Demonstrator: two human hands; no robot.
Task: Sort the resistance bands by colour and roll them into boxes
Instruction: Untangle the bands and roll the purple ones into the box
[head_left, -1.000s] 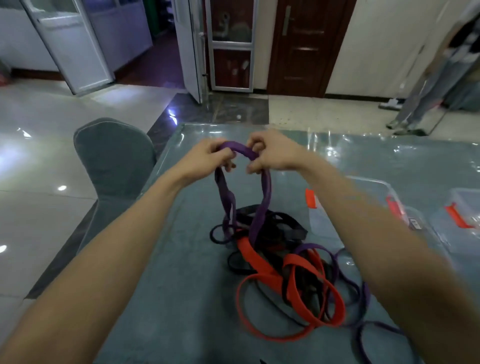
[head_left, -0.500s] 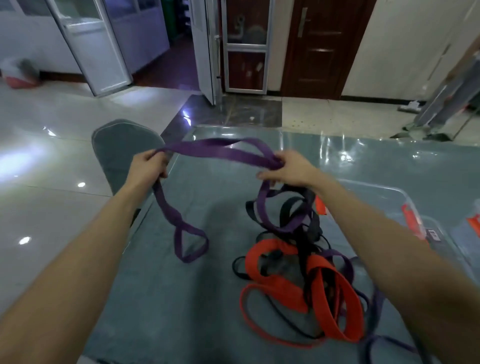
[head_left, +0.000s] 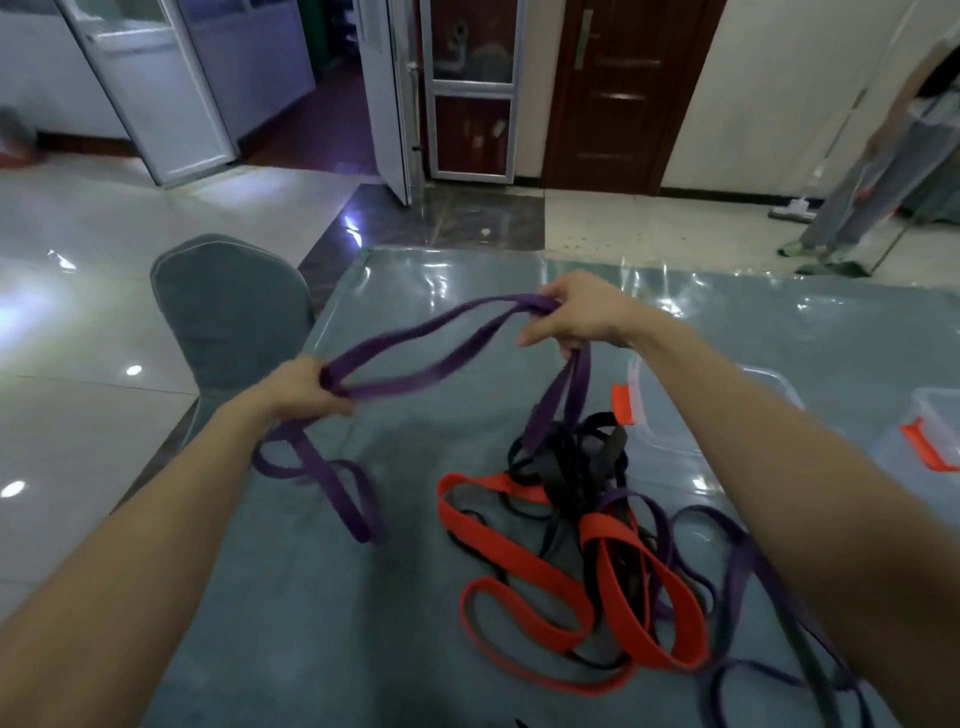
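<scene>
Lower now, the left hand (head_left: 304, 387) and right hand (head_left: 574, 317) grip the purple band (head_left: 415, 353) above the worktop (head_left: 311, 597); its tail in the band pile (head_left: 582, 545) may snag.

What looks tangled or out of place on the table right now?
The purple resistance band gripped by the left hand and right hand runs down into the tangled heap of red, black and purple bands, so it isn't free. Nothing looks damaged or spilled.
</scene>
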